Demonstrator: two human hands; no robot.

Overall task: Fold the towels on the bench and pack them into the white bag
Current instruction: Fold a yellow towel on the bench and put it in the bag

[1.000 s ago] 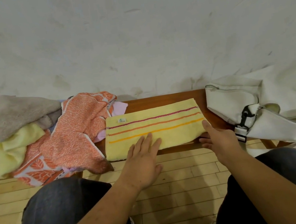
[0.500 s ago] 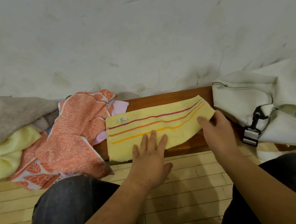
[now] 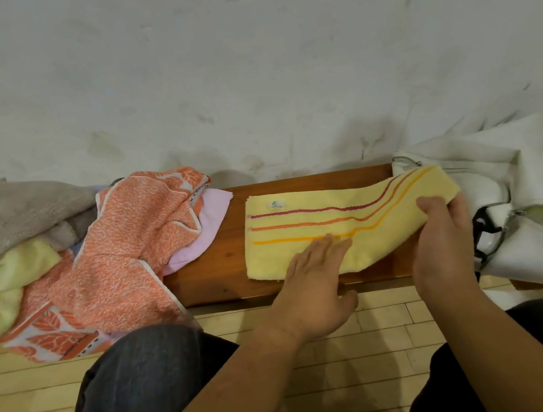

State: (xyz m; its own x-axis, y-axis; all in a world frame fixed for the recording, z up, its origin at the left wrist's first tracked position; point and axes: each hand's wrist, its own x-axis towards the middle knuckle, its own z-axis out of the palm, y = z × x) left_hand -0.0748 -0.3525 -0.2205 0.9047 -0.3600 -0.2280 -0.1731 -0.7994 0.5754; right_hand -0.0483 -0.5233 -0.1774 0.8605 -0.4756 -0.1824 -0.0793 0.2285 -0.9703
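Observation:
A yellow towel (image 3: pixel 303 225) with three coloured stripes lies folded lengthwise on the wooden bench (image 3: pixel 215 265). My left hand (image 3: pixel 315 286) presses flat on its near edge around the middle, fingers straight. My right hand (image 3: pixel 440 239) grips the towel's right end and holds it lifted off the bench, so the stripes bend upward there. The white bag (image 3: pixel 520 193) with a black buckle sits at the bench's right end, just behind my right hand.
A heap of unfolded towels fills the left end of the bench: an orange patterned one (image 3: pixel 131 252), a pink one (image 3: pixel 205 235), a pale yellow one (image 3: pixel 1 286) and a grey one (image 3: pixel 12 215). A white wall stands right behind the bench. My knees are below, over a wooden floor.
My right hand has taken hold of the towel's right end and raised it off the bench. My left hand stays pressed on the near edge.

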